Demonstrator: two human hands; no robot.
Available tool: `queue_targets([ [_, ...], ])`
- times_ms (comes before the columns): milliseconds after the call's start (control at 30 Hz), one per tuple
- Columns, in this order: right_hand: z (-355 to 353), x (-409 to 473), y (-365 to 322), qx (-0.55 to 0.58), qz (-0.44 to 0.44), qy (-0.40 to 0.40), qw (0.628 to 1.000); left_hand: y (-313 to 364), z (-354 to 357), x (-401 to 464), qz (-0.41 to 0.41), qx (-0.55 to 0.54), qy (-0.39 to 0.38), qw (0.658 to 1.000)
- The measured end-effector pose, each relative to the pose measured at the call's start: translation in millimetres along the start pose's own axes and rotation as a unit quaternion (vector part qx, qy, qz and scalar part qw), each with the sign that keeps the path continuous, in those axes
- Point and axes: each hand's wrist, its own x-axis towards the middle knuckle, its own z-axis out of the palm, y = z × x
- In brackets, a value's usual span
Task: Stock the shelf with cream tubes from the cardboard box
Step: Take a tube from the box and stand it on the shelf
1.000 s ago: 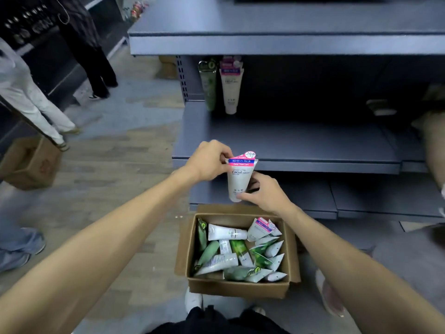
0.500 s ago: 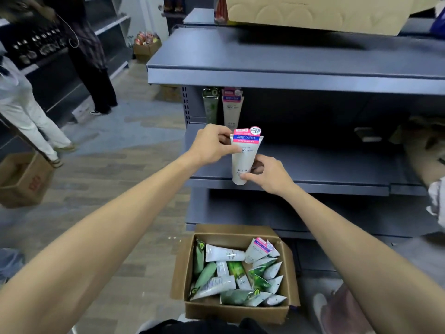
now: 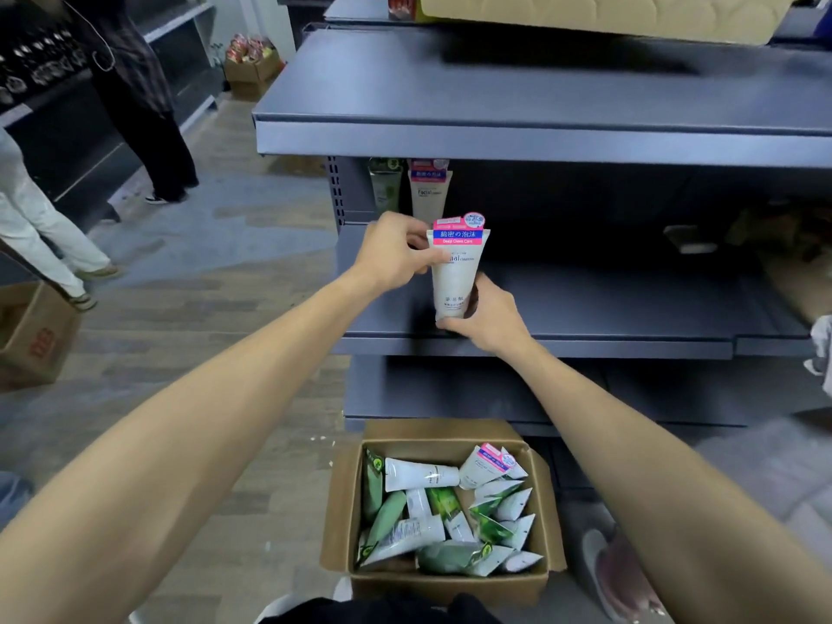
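Grey shelf (image 3: 585,308): two tubes (image 3: 427,191) standing far left. Floor (image 3: 202,308): open cardboard box (image 3: 450,583) of tubes, near.

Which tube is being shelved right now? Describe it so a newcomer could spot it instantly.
Start at the grey shelving unit and drop to its middle shelf. Above the front edge, the left hand and right hand hold one white tube upright, cap down. Unlike the two tubes at the back or those in the cardboard box, it is the only one in hand.

Tube over shelf, box below

Held tube (image 3: 455,272) at 12 o'clock above shelf (image 3: 608,308); cardboard box (image 3: 450,583) at 6 (tubes inside); two tubes (image 3: 427,191) standing behind.
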Motion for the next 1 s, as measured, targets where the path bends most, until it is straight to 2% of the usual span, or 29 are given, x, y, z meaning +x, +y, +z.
queue_targets([
  [300, 12, 29, 7, -0.013, 0.036, -0.016, 0.999, -24, 4, 29, -0.012, -0.009, -0.029, 0.999],
  [433, 15, 42, 14, -0.035, 0.045, -0.024, 0.998, -34, 7, 38, -0.027, -0.009, -0.019, 0.999],
  [633, 20, 56, 19, -0.04, 0.025, -0.046, 0.998, -49, 8, 50, -0.018, 0.059, -0.017, 0.998],
  [733, 20, 58, 22, -0.026, 0.019, -0.057, 0.998, -54, 7, 54, -0.008, 0.081, -0.007, 0.997],
  [867, 14, 60, 21, 0.042, 0.028, -0.018, 0.999, -58, 4, 62, -0.006, 0.102, 0.003, 0.995],
  [1000, 12, 70, 23, 0.074, 0.043, -0.024, 0.996, -59, 0, 70, 0.022, 0.119, -0.001, 0.993],
])
